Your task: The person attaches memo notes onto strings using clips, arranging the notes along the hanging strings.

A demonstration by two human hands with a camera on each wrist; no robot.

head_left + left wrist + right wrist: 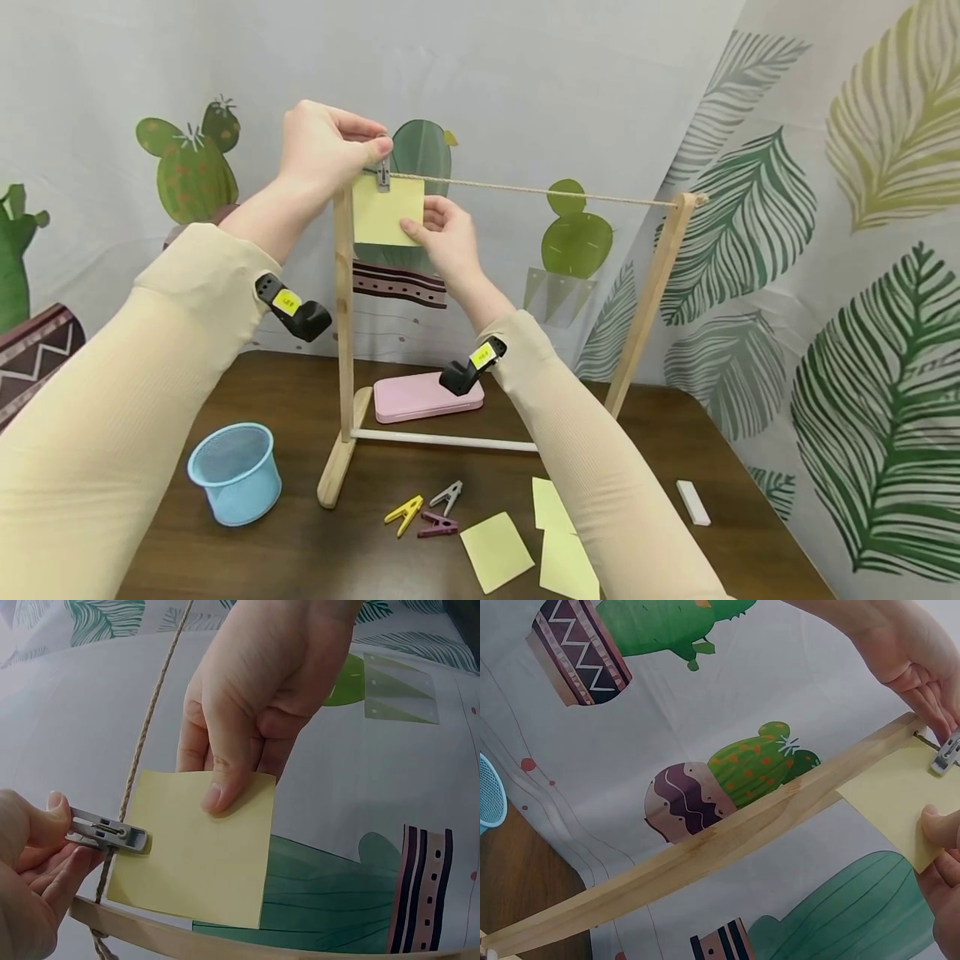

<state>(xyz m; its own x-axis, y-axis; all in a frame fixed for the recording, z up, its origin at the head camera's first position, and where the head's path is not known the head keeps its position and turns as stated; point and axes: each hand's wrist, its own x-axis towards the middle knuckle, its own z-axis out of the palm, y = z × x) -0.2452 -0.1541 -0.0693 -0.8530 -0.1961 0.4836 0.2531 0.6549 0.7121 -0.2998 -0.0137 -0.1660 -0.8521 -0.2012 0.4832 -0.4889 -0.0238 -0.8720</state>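
A yellow sticky note [387, 213] hangs at the left end of a twine line [525, 189], its top edge at the twine. My left hand [327, 150] pinches the handles of a grey clothespin [112, 831], whose nose lies over the note's upper edge. With thumb in front and fingers behind, my right hand [450, 237] holds the note by its right side. In the right wrist view, the same note [889, 799] is beside the wooden post [705, 847].
On the brown table lie yellow [405, 514], grey [447, 497] and purple [438, 525] clothespins, several loose sticky notes [497, 552] and a white block [693, 502]. A blue mesh basket [243, 492] stands left of the wooden frame [345, 317]; a pink case [420, 395] lies behind its white bar.
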